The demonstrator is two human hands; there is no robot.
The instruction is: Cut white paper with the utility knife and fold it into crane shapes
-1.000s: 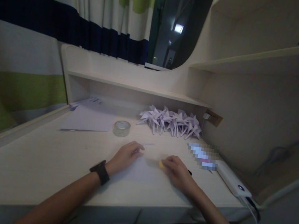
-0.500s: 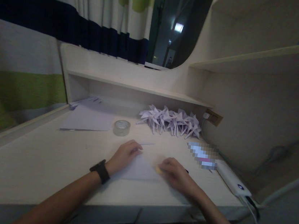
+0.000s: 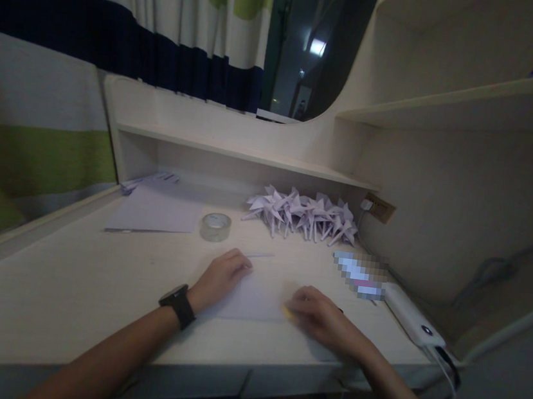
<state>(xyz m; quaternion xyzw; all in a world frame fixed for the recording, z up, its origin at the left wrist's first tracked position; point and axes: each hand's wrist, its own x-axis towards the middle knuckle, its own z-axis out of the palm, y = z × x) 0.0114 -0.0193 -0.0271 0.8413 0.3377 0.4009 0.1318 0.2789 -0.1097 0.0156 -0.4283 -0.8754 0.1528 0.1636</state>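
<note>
Left hand (image 3: 221, 276) is lying flat on the paper (image 3: 254, 298), fingers spread and pinning its left edge to the counter (image 3: 91, 281). Right hand (image 3: 313, 312) is curling around a small yellow thing (image 3: 286, 310), can't tell what, and pressing it against the sheet's right edge. The paper's sitting near the front edge, between both hands. To do this bit well I'd say keep the left palm heavy so the sheet isn't sliding, and run the yellow piece slow and even. Tape roll (image 3: 215, 226) and a pile of folded cranes (image 3: 303, 214) are sitting further back.
</note>
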